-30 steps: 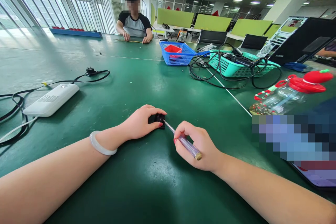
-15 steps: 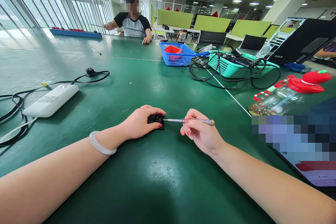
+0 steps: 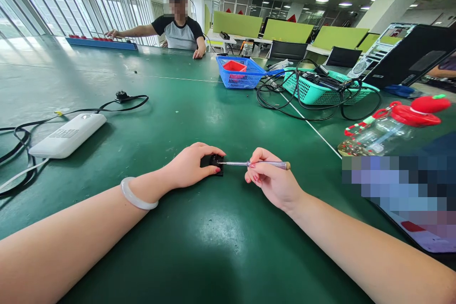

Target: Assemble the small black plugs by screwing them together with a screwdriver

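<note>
A small black part (image 3: pixel 216 161) lies on the green table (image 3: pixel 171 228), partly hidden by my fingers. My left hand (image 3: pixel 194 164) grips it between thumb and fingers, with a white bangle on the wrist. In my right hand (image 3: pixel 270 175) is a thin screwdriver (image 3: pixel 235 164) with a clear handle, held almost level and pinched near the front of the handle. Its shaft points left and its tip touches the black part or lies right at it.
A white adapter (image 3: pixel 69 135) with black cables lies left. Farther back are a blue basket (image 3: pixel 240 80), a teal basket (image 3: pixel 309 95) and cables. At right are a red-capped bottle (image 3: pixel 384 128) and a blurred screen. A person (image 3: pixel 181 33) sits opposite.
The seated person's arm has stretched out to the left, over the blue strip. My hands and the screwdriver have hardly moved.
</note>
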{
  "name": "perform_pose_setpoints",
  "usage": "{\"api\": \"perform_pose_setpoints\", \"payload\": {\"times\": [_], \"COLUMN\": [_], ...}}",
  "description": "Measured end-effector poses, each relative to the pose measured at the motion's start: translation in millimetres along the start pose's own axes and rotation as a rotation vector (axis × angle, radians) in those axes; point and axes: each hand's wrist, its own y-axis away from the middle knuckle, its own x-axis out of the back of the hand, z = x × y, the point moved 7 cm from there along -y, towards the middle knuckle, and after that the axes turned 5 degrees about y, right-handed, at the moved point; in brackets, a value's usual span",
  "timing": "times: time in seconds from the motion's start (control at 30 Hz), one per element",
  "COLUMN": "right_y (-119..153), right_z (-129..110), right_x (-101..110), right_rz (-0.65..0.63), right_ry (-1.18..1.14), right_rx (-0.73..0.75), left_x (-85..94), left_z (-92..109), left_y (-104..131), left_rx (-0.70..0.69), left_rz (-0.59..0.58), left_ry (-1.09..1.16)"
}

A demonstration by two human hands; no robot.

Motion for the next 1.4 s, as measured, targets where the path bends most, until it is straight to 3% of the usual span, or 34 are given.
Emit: {"api": "perform_pose_setpoints", "payload": {"times": [0.23,0.53,0.7,1.13,1.4], "right_y": [-3.1,10.4,12.7,13.5,24.2], "right_z": [-0.1,-10.9,-18.4,-19.7,-27.6], "right_x": [2.1,-4.5,-5.3,-5.2,-12.5], "right_rz": [0.027,-0.044,-0.023,-0.012,-0.061], "right_ry": [-0.021,0.384,0.410,0.474,0.613], "right_rx": [0.004,0.206,0.278,0.215,0.315], "left_x": [-0.3,0.0,0.5,-0.1,-2.7], "left_z": [1.6,0.9,1.8,0.2,15.1], "left_y": [-0.4,-0.3,-0.7,0.1,2.7], "left_rx": [-0.009,-0.006,-0.001,0.025,-0.072], "left_rz": [-0.003,0.012,0.016,0.016,0.011], "left_ry": [-0.012,-0.021,-0.009,-0.002,-0.189]}}
